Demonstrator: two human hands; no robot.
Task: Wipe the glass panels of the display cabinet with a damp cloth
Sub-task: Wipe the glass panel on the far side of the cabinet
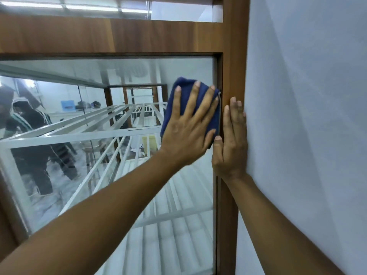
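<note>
Pressing blue cloth point(185, 84) to glass panel point(139, 72) with left hand point(188, 132), fingers point(195, 98) spread; bracing right hand point(232, 139), fingers together, against wooden frame point(234, 56).

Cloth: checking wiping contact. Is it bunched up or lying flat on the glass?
Flat. The blue cloth lies as a pad under the left hand's straight, spread fingers against the glass.

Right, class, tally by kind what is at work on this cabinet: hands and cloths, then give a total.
Hands: 2, the left hand and the right hand
Cloths: 1, the blue cloth
Total: 3
</note>
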